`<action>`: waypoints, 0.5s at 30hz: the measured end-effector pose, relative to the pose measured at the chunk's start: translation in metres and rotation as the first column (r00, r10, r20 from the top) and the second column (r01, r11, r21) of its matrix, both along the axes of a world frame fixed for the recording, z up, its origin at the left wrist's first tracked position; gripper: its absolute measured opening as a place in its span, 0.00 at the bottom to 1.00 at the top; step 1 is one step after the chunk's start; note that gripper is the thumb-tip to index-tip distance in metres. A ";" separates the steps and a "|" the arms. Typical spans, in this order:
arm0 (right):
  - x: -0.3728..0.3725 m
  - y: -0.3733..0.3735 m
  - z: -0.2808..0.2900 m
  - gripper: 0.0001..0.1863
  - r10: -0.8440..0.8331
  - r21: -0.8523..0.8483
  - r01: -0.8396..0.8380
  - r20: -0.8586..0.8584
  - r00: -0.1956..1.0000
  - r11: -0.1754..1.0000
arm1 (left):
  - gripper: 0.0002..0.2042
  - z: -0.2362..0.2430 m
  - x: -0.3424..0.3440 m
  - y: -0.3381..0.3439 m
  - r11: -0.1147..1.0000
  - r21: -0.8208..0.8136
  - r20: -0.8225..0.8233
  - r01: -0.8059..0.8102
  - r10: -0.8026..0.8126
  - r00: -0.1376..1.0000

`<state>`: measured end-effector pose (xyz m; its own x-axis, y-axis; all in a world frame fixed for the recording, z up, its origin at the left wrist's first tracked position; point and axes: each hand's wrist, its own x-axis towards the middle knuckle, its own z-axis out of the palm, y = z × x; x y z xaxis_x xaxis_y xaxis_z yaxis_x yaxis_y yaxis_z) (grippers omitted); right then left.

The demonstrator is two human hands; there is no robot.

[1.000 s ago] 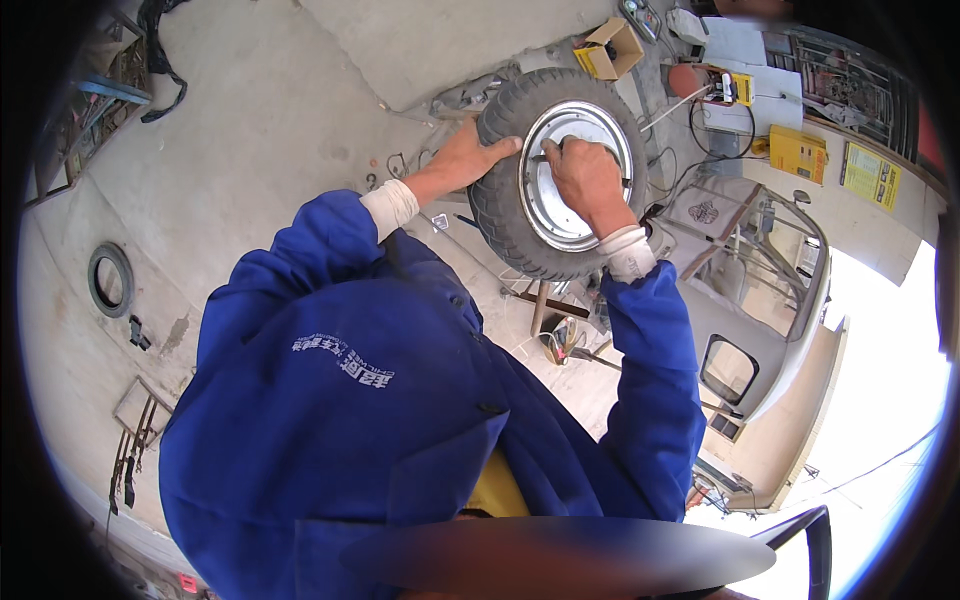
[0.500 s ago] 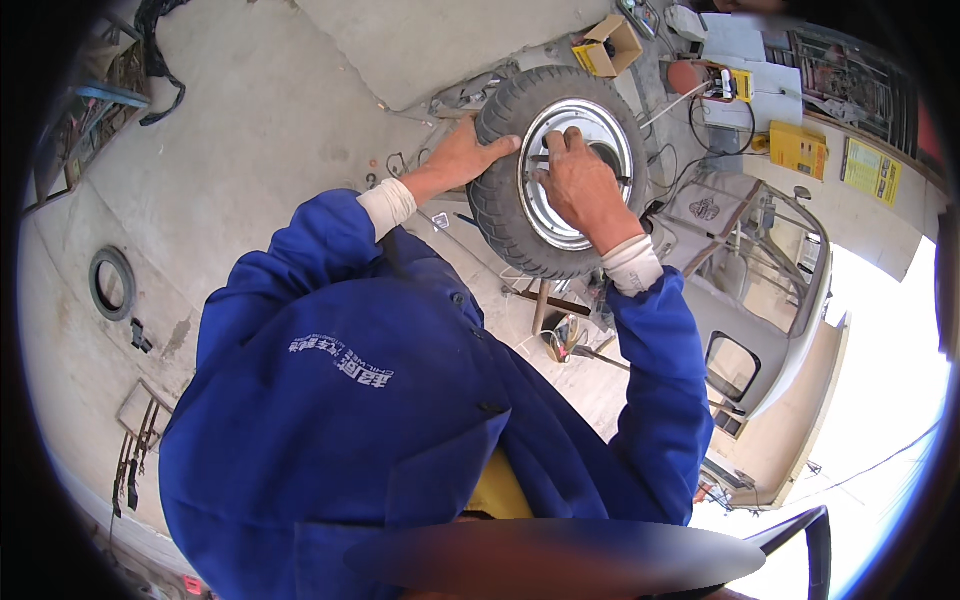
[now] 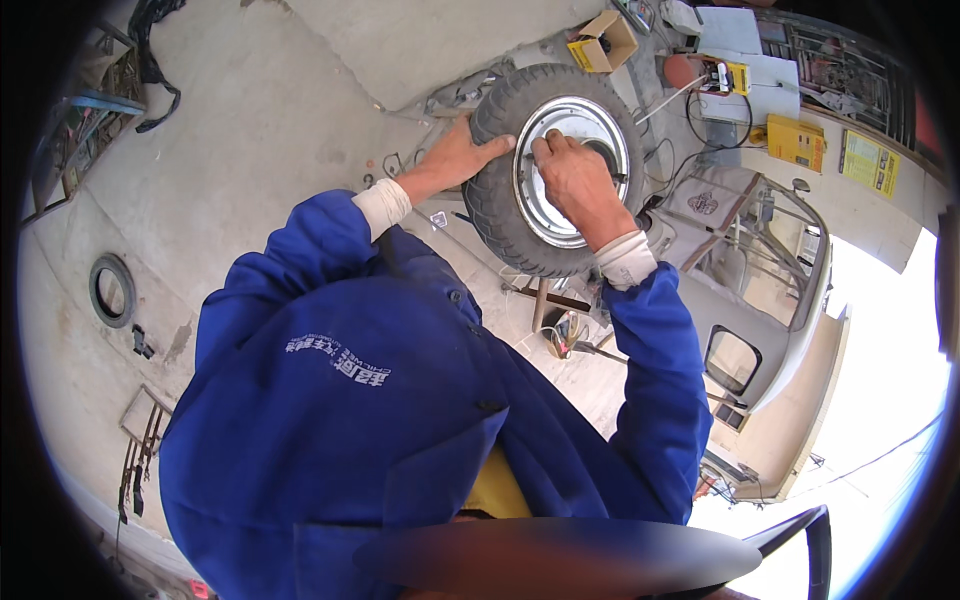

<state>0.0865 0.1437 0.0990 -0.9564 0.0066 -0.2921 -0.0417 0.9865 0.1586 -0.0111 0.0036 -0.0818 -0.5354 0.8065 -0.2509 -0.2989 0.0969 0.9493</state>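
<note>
Wheel [image 3: 540, 205]: one o'clock from view centre. Left hand [image 3: 458, 160]: wide, against tyre [image 3: 490, 215] at nine o'clock; I'd brace firmly there. Right hand [image 3: 588, 188]: fingers curled, contents I cannot tell; I'd work squarely.

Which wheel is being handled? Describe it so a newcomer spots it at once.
Find the blue jacket, then follow its sleeves upward. Where they lead is the wheel, left hand on its tyre, right hand over its rim. Unlike the rimless tyre on the floor at left, its middle is bright silver metal.
</note>
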 end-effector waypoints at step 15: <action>-0.013 0.002 -0.002 0.15 -0.231 0.010 0.232 0.130 0.964 0.973 | 0.49 -0.008 0.000 0.003 0.997 0.064 0.000 -0.050 0.050 0.999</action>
